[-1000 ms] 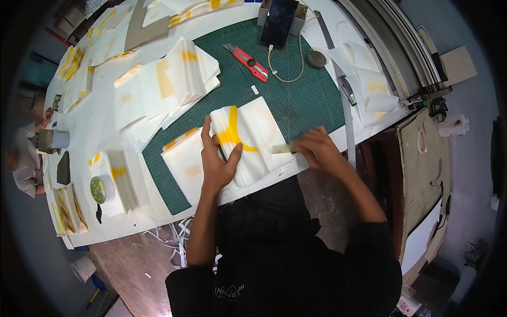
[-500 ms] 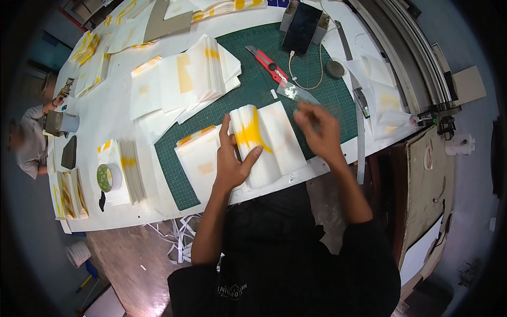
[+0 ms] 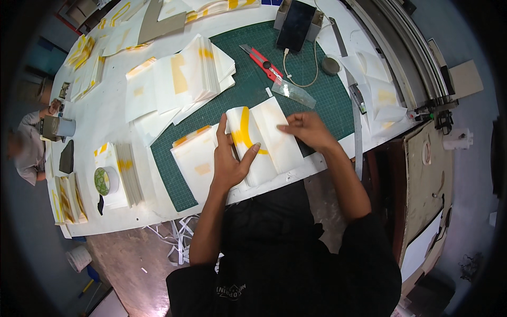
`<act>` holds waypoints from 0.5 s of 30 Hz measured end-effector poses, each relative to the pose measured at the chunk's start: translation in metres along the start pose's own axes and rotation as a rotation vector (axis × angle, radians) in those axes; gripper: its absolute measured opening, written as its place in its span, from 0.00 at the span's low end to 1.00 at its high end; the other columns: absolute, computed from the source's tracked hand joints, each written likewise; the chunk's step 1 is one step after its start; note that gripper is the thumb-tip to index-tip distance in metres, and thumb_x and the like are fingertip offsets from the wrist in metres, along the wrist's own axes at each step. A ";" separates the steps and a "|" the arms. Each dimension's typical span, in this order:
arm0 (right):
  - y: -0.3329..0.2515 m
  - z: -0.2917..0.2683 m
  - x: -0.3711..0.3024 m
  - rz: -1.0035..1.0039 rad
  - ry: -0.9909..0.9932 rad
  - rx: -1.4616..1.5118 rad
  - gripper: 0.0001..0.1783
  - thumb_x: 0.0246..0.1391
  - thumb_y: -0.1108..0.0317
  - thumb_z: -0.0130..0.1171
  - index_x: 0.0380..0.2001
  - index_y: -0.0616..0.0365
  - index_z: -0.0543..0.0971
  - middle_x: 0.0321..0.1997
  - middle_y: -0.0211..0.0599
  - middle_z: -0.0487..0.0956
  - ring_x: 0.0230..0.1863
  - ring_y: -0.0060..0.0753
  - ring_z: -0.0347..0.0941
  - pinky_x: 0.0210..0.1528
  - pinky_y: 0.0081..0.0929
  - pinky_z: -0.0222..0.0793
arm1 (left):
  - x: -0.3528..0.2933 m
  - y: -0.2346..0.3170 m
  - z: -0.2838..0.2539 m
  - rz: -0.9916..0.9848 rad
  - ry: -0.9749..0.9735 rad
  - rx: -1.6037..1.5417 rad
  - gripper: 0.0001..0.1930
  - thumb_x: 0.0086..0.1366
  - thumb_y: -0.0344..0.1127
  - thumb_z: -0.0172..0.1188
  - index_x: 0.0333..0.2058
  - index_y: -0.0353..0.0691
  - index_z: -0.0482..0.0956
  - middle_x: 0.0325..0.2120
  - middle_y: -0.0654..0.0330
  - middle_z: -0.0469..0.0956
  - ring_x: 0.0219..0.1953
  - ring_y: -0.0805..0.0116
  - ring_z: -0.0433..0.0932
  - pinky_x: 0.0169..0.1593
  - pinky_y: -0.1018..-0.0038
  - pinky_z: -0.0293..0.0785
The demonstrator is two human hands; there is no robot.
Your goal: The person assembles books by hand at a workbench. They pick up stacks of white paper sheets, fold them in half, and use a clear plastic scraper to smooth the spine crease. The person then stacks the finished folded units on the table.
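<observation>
An open paper booklet [image 3: 274, 134] lies near the table's front edge, its white leaves streaked with yellow on the bulging left part. My left hand [image 3: 229, 161] grips that left part, fingers behind it and thumb pressing on the yellow streak. My right hand [image 3: 312, 131] has its fingers curled together at the upper right of the right-hand page, fingertips against the page; whether a leaf is pinched between them cannot be made out. Another stack of folded pages [image 3: 195, 158] with an orange-yellow edge lies to the left, partly hidden by my left hand.
Beyond the booklet, a red cutter [image 3: 262, 61] and a phone [image 3: 297, 26] with a cable rest on the green cutting mat [image 3: 237, 45]. Paper stacks [image 3: 200, 68] lie farther left. A round tape roll [image 3: 106, 180] sits on a stack. A person [image 3: 31, 142] is at the far left.
My right hand has come down and left onto the right-hand page from above its right side. The booklet's left part has turned slightly under my left hand, showing a broader curved yellow streak.
</observation>
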State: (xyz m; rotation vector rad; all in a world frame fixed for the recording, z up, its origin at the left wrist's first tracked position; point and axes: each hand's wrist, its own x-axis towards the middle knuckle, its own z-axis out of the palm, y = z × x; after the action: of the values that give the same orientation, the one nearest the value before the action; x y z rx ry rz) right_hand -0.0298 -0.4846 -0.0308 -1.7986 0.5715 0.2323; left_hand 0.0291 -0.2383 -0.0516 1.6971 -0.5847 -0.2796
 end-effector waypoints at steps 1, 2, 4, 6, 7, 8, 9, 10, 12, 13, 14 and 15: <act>-0.002 -0.002 0.014 0.010 0.024 -0.026 0.16 0.52 0.60 0.74 0.33 0.65 0.85 0.26 0.37 0.83 0.27 0.23 0.77 0.32 0.22 0.72 | 0.000 0.001 0.000 -0.001 -0.003 -0.006 0.52 0.62 0.33 0.70 0.73 0.30 0.40 0.46 0.39 0.82 0.46 0.52 0.85 0.52 0.63 0.79; -0.008 -0.001 0.030 0.014 0.019 0.022 0.16 0.52 0.61 0.74 0.31 0.65 0.85 0.26 0.38 0.83 0.26 0.24 0.77 0.30 0.22 0.73 | 0.000 0.001 -0.002 0.009 0.006 0.034 0.52 0.62 0.33 0.70 0.73 0.30 0.40 0.45 0.39 0.82 0.46 0.52 0.85 0.52 0.63 0.79; -0.019 -0.003 0.052 0.029 0.035 0.116 0.15 0.53 0.62 0.74 0.28 0.64 0.85 0.26 0.39 0.83 0.25 0.25 0.79 0.28 0.23 0.76 | 0.001 0.003 -0.002 0.040 0.006 0.098 0.52 0.62 0.33 0.70 0.73 0.30 0.40 0.45 0.39 0.82 0.46 0.52 0.85 0.52 0.63 0.79; -0.023 -0.004 0.062 0.013 0.016 0.158 0.14 0.52 0.63 0.74 0.28 0.64 0.85 0.27 0.40 0.84 0.24 0.27 0.80 0.26 0.23 0.78 | 0.002 0.002 0.001 0.038 0.014 0.070 0.51 0.62 0.32 0.69 0.73 0.30 0.41 0.45 0.38 0.82 0.46 0.51 0.85 0.52 0.63 0.79; -0.024 -0.007 0.063 0.005 0.008 0.180 0.13 0.52 0.64 0.74 0.28 0.65 0.85 0.27 0.41 0.84 0.24 0.28 0.80 0.26 0.24 0.79 | 0.003 0.002 0.002 0.038 0.016 0.055 0.51 0.62 0.32 0.69 0.73 0.30 0.41 0.45 0.38 0.82 0.46 0.51 0.85 0.52 0.63 0.79; -0.025 -0.006 0.062 0.016 0.026 0.141 0.13 0.53 0.63 0.74 0.28 0.64 0.84 0.27 0.39 0.83 0.24 0.27 0.80 0.25 0.22 0.78 | 0.002 0.002 0.002 0.026 0.019 0.058 0.51 0.62 0.32 0.69 0.73 0.30 0.41 0.45 0.38 0.82 0.46 0.51 0.85 0.52 0.63 0.79; -0.025 -0.006 0.058 0.026 0.046 0.102 0.13 0.54 0.63 0.74 0.28 0.63 0.84 0.26 0.37 0.83 0.23 0.25 0.79 0.25 0.21 0.77 | 0.001 0.003 0.002 0.014 0.020 0.061 0.50 0.62 0.32 0.68 0.73 0.30 0.41 0.46 0.37 0.81 0.46 0.51 0.85 0.52 0.63 0.79; -0.026 -0.006 0.053 0.038 0.067 0.064 0.13 0.54 0.63 0.74 0.28 0.62 0.84 0.26 0.35 0.82 0.23 0.23 0.78 0.25 0.20 0.76 | 0.002 0.004 0.001 0.002 0.019 0.064 0.50 0.62 0.32 0.68 0.73 0.30 0.41 0.46 0.37 0.81 0.46 0.51 0.84 0.52 0.63 0.79; -0.028 -0.015 0.030 0.046 -0.030 0.054 0.14 0.55 0.63 0.74 0.28 0.63 0.84 0.25 0.34 0.82 0.23 0.22 0.77 0.25 0.20 0.76 | 0.001 0.006 0.000 0.015 0.029 0.087 0.50 0.62 0.32 0.68 0.73 0.30 0.41 0.46 0.37 0.81 0.46 0.51 0.84 0.52 0.63 0.79; -0.026 -0.016 0.021 0.049 -0.080 0.051 0.14 0.55 0.63 0.74 0.28 0.64 0.84 0.25 0.34 0.82 0.23 0.21 0.77 0.25 0.19 0.76 | 0.000 0.006 -0.001 0.021 0.035 0.102 0.50 0.62 0.32 0.68 0.73 0.30 0.41 0.46 0.38 0.81 0.46 0.51 0.84 0.52 0.63 0.79; -0.021 -0.016 0.013 0.041 -0.078 0.024 0.14 0.55 0.63 0.74 0.28 0.64 0.83 0.25 0.34 0.82 0.23 0.21 0.77 0.25 0.19 0.76 | 0.001 0.007 0.000 0.015 0.030 0.107 0.50 0.62 0.32 0.68 0.73 0.30 0.41 0.46 0.38 0.81 0.46 0.52 0.84 0.52 0.63 0.79; -0.014 -0.015 0.007 0.034 -0.075 -0.004 0.15 0.55 0.63 0.74 0.28 0.65 0.83 0.24 0.33 0.82 0.23 0.20 0.77 0.25 0.19 0.76 | 0.001 0.007 0.000 0.009 0.026 0.112 0.50 0.62 0.32 0.68 0.73 0.30 0.41 0.46 0.38 0.81 0.46 0.52 0.84 0.52 0.63 0.79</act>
State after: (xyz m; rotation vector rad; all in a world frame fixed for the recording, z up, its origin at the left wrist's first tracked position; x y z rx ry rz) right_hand -0.0190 -0.4976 -0.0174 -1.7772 0.5483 0.3229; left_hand 0.0279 -0.2399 -0.0449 1.8030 -0.5981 -0.2220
